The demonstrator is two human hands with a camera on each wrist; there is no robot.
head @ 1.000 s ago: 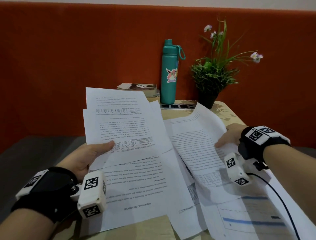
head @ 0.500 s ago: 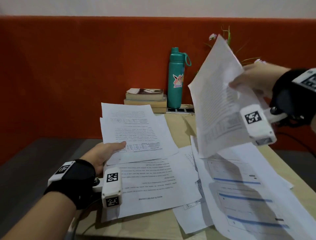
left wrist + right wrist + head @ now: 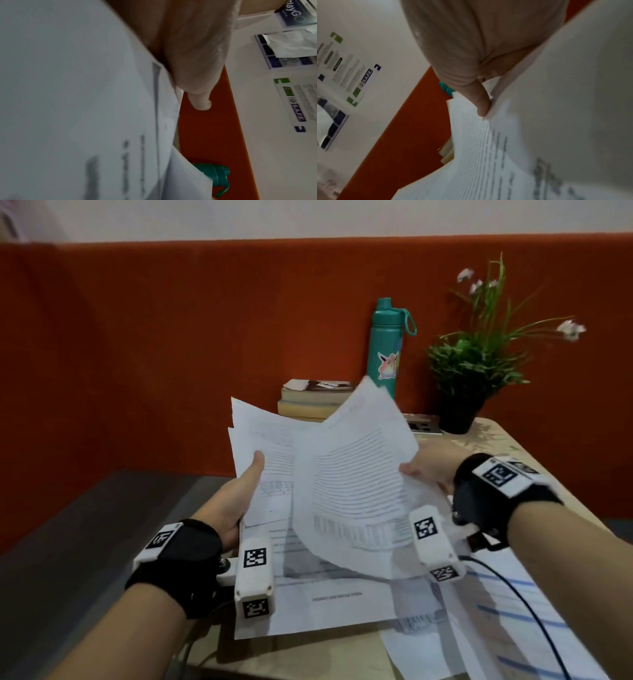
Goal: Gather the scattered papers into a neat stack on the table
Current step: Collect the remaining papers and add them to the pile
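A sheaf of papers (image 3: pixel 263 460) is held above the table (image 3: pixel 493 436) by the left hand (image 3: pixel 236 498), and a sheet (image 3: pixel 356 484) is held over it by the right hand (image 3: pixel 431 470). More papers (image 3: pixel 335 601) are spread on the table beneath. Behind them, books (image 3: pixel 308 398), a bottle (image 3: pixel 385 350) and a plant (image 3: pixel 476 361) are lined left to right.

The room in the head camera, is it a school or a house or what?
Probably an office or study corner, though I can't be sure. Printed papers lie spread over a small wooden table, books are stacked at the back by a teal water bottle, and printed notices hang on the wall.
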